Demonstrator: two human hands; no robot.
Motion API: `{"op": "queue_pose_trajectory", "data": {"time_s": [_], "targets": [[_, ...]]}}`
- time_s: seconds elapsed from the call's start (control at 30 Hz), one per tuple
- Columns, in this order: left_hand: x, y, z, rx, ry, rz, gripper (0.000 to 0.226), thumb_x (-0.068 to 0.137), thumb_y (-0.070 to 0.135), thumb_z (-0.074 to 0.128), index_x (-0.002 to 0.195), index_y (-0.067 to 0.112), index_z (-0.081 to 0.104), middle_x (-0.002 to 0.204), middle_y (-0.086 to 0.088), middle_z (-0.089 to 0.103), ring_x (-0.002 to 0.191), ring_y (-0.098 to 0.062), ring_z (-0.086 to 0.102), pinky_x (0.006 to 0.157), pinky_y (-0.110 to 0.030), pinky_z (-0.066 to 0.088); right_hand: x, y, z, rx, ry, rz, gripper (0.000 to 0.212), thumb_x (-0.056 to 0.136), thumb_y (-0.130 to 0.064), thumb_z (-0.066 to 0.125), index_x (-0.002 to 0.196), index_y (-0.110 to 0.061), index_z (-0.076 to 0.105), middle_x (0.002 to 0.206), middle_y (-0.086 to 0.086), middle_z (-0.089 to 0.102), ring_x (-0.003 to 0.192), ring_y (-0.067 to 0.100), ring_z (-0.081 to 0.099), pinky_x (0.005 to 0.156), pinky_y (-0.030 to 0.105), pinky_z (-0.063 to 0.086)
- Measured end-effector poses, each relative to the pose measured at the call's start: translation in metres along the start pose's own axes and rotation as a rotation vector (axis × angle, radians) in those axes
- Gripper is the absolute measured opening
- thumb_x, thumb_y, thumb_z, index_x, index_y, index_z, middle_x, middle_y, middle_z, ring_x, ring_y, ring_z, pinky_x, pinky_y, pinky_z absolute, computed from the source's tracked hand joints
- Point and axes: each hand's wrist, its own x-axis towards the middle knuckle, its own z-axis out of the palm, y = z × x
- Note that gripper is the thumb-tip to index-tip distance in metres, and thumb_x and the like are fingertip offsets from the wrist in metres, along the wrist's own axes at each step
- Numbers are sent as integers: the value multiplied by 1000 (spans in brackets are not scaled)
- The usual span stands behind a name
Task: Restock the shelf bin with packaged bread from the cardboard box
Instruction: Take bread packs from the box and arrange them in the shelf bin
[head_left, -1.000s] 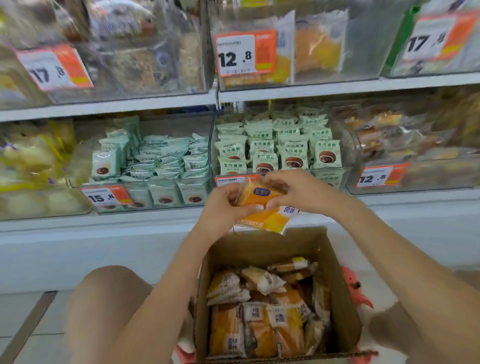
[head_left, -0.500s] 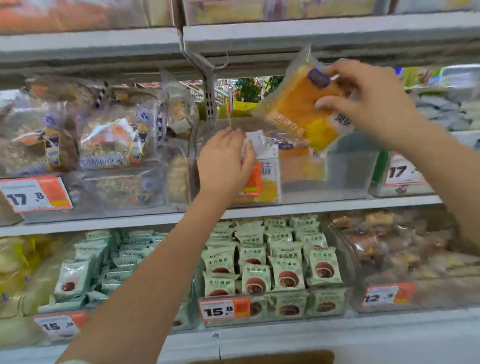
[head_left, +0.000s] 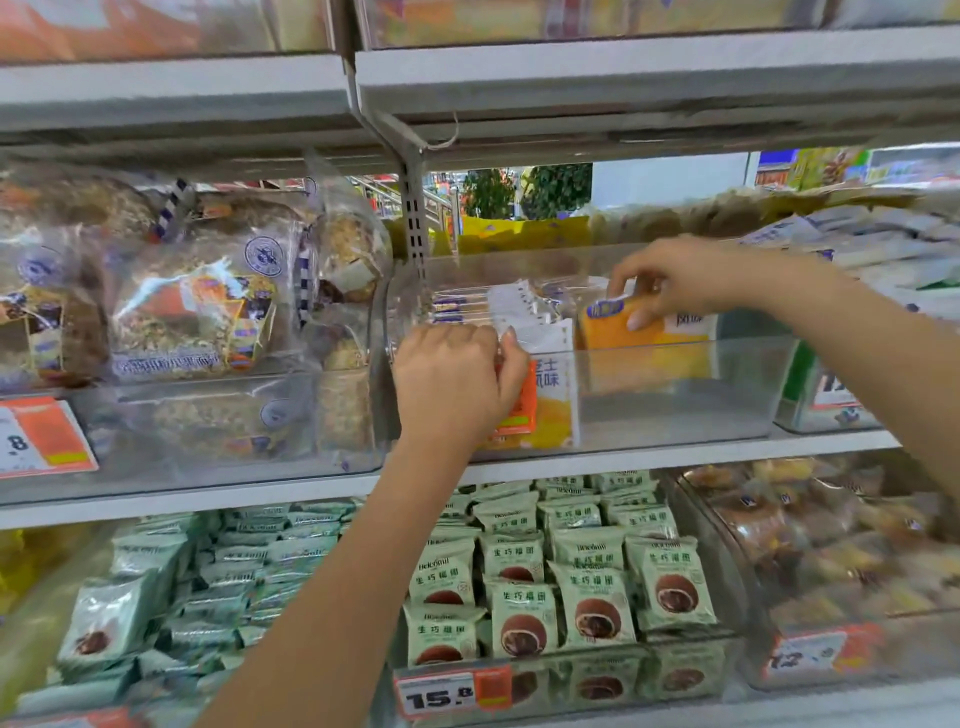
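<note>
Head cam: right hand (head_left: 691, 278) pinches an orange bread pack (head_left: 623, 332) by its top edge, lowering it into the clear shelf bin (head_left: 675, 384), right of the packs already standing there. Left hand (head_left: 457, 379) grips the bin's front wall w/ a standing pack (head_left: 545, 400) behind it. Pack looks light, soft, squashable, film prob slippery, so hold by top seam/edges, not the middle. Cardboard box not in view.

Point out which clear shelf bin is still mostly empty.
The middle bin on the upper shelf, where both hands reach: only a few orange bread packs at its left. Neighbouring bins are packed full.
</note>
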Motion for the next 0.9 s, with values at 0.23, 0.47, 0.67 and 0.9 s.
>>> {"op": "queue_pose_trajectory", "data": {"time_s": [0.23, 0.47, 0.67, 0.9], "targets": [[-2, 1, 3, -3, 14, -16, 43, 86, 28, 41, 50, 14, 59, 45, -1, 54, 45, -22, 51, 56, -26, 39, 7, 6, 31, 95, 49, -39, 39, 78, -22, 76, 114, -17, 62, 104, 1, 60, 91, 14, 55, 77, 23, 35], [-2, 1, 2, -4, -21, -20, 42, 86, 28, 42, 50, 14, 59, 46, -1, 54, 46, -21, 52, 57, -26, 39, 7, 7, 34, 138, 127, -57, 46, 71, -25, 81, 109, -16, 56, 94, 2, 58, 87, 19, 53, 69, 26, 37], [-1, 3, -3, -19, -80, -33, 42, 86, 27, 41, 50, 14, 58, 46, 0, 54, 45, -21, 52, 57, -26, 38, -9, 4, 35, 142, 469, -87, 16, 89, -38, 59, 92, -23, 56, 93, -6, 50, 93, 13, 48, 79, 34, 40], [-13, 5, -17, -153, -146, 24, 45, 95, 26, 36, 120, 2, 63, 121, -14, 65, 121, -27, 55, 111, -38, 28, -79, -40, 58, 190, 825, -204, 22, 97, -20, 43, 88, -7, 58, 87, 6, 57, 83, 25, 52, 76, 38, 38]]}}
